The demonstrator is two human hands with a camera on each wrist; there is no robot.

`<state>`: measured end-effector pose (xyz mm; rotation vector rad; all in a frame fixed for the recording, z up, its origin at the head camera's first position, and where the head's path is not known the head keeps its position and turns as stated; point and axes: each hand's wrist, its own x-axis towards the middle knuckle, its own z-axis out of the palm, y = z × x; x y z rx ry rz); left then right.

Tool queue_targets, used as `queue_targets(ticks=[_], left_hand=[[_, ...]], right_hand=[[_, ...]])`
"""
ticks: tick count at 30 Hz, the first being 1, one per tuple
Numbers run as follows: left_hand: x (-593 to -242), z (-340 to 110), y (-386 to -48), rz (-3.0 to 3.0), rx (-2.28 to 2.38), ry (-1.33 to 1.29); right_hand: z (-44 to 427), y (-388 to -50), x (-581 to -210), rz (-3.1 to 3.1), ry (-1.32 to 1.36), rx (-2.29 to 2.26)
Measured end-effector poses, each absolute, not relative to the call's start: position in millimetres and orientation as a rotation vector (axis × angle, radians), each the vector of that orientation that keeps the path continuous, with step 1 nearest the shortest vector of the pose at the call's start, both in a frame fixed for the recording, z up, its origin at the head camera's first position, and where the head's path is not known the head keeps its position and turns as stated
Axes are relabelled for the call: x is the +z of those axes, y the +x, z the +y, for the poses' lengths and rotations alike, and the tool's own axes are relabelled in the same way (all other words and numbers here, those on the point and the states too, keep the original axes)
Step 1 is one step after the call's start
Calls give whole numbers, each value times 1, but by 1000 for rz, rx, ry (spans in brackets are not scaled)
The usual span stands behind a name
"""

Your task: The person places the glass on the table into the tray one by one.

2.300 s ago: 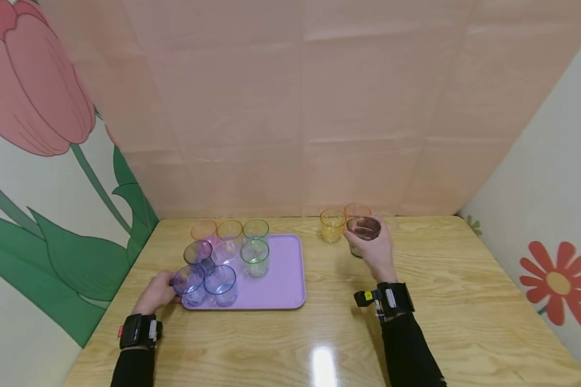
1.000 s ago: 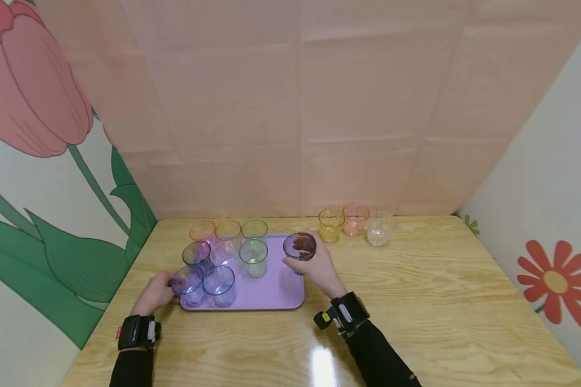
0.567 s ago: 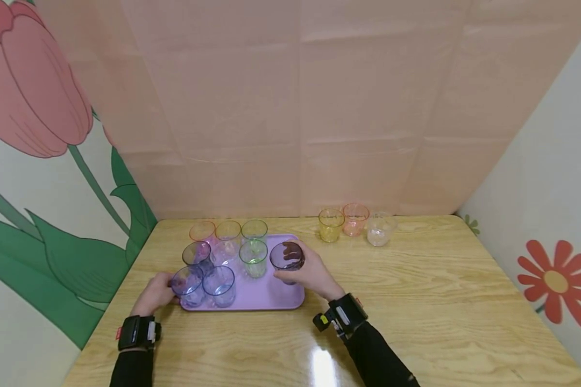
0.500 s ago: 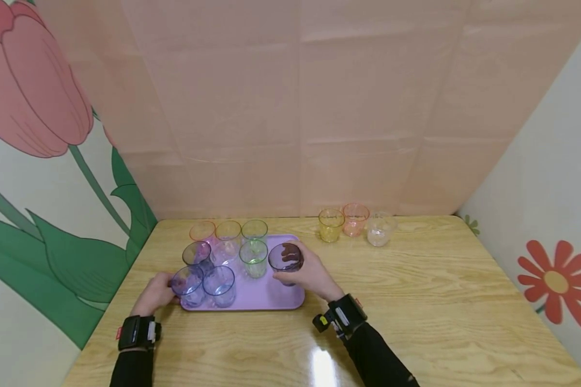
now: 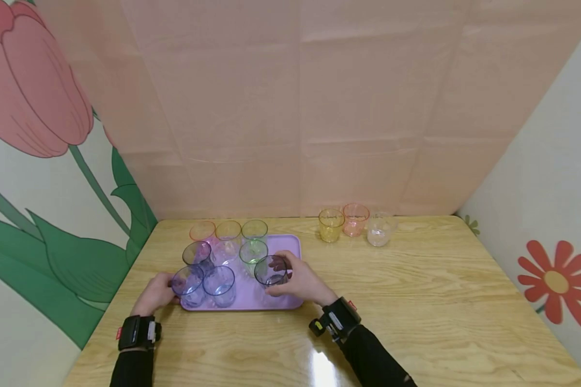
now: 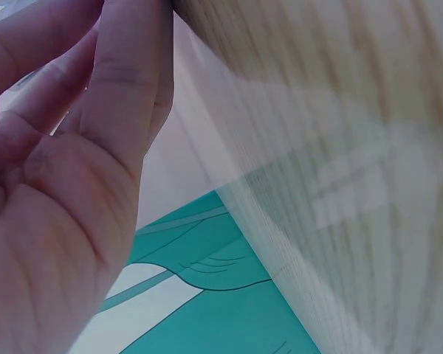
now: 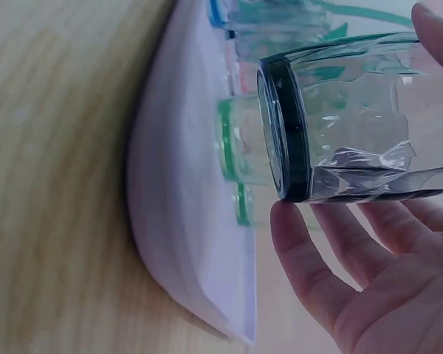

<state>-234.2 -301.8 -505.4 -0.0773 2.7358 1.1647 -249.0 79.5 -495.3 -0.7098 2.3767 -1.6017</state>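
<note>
My right hand [image 5: 302,279] grips a smoky dark drinking glass [image 5: 271,271] round its side, over the right half of a lilac tray [image 5: 290,298]. In the right wrist view the glass's thick base [image 7: 292,129] appears apart from the tray. Just behind it on the tray stands a green glass [image 5: 253,252]. My left hand [image 5: 152,294] holds the tray's left edge, beside a blue glass [image 5: 188,287]; its fingertips are partly hidden. Another blue glass [image 5: 220,287] and a dark bluish glass [image 5: 197,258] stand close by.
At the tray's back stand a red-rimmed glass [image 5: 203,231], an amber-rimmed glass [image 5: 228,231] and a second green glass [image 5: 254,230]. A yellow glass [image 5: 331,226], an orange-red glass [image 5: 355,219] and a clear glass [image 5: 379,231] stand on the wooden table [image 5: 440,290], near the back wall.
My right hand has carried the smoky glass from the back right group leftward over the tray, then a little nearer to me. My left hand has stayed at the tray's edge.
</note>
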Motion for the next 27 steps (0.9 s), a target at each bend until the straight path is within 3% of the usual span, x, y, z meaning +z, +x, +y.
queue_targets(ticks=[27], left_hand=[[-503,-299,-233,2714,1174,-110]], right_hand=[[46,-233,-504,2490,-764,-1455]])
